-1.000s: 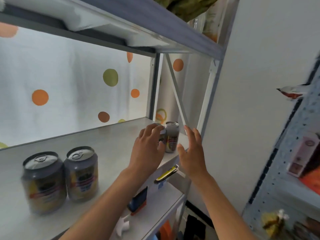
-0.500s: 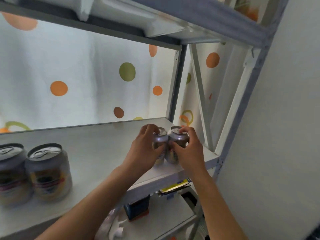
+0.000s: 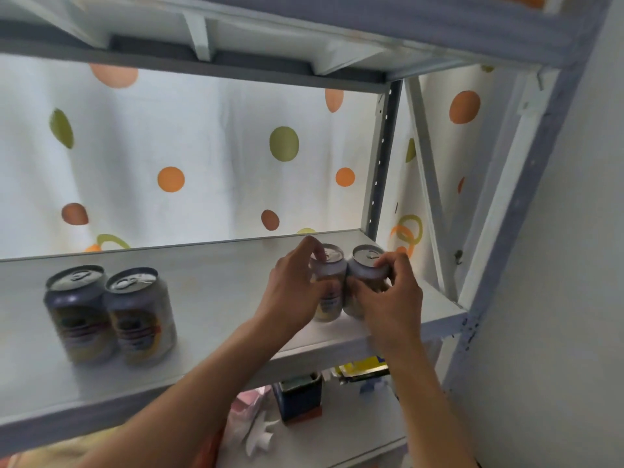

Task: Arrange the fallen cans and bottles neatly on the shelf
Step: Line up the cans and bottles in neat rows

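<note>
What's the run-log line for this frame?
left hand: grips left can | right hand: grips right can | both upright, side by side on shelf | other pair: upright, untouched

Both bare forearms reached up and forward from the bottom edge, converging near the middle. The left hand (image 3: pixel 293 292) curled its fingers round a can (image 3: pixel 327 282), thumb in front. The right hand (image 3: pixel 393 298) pinched the neighbouring can (image 3: pixel 366 265), fingertips on its rim.
</note>
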The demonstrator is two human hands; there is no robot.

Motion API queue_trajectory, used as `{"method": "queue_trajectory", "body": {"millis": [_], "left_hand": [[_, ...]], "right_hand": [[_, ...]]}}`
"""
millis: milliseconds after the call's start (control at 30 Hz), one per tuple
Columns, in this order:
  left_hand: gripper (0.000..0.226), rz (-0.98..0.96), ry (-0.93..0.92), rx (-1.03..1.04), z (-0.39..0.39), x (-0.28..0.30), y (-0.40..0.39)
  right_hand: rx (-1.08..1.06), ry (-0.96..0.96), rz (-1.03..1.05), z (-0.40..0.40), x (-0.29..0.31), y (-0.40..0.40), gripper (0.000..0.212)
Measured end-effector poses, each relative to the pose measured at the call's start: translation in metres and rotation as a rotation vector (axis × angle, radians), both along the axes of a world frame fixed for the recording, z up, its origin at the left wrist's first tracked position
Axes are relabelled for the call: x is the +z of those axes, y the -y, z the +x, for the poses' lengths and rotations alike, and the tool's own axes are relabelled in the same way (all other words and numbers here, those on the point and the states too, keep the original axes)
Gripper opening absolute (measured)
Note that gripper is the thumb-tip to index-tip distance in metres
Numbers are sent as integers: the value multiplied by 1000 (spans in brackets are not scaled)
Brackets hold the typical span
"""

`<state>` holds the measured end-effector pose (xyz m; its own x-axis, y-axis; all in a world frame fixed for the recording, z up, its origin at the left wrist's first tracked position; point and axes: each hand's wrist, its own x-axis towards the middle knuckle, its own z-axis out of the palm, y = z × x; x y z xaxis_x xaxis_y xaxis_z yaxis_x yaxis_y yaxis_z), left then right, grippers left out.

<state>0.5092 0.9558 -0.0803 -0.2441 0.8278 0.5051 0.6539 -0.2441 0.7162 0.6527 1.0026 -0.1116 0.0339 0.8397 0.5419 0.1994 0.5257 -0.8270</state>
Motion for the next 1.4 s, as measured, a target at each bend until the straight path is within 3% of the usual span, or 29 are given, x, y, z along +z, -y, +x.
{"method": "queue_trajectory", "body": {"millis": [167, 400, 733, 1033, 1167, 1400], "left_hand": [[34, 86, 25, -58, -17, 33, 37], [37, 264, 29, -72, -87, 98, 116], [41, 423, 9, 153, -248, 131, 229], [39, 250, 1, 416, -380, 102, 287], [29, 180, -173, 477, -422, 78, 277], [39, 19, -424, 569, -446, 58, 267]], "right_hand": [[35, -86, 71, -11, 29, 33, 45], [94, -111, 324, -74, 96, 100, 48], [310, -94, 431, -235, 134, 184, 45], [340, -107, 446, -362, 126, 240, 46], [291, -130, 375, -395, 102, 244, 44], [237, -107, 254, -431, 69, 231, 41]]}}
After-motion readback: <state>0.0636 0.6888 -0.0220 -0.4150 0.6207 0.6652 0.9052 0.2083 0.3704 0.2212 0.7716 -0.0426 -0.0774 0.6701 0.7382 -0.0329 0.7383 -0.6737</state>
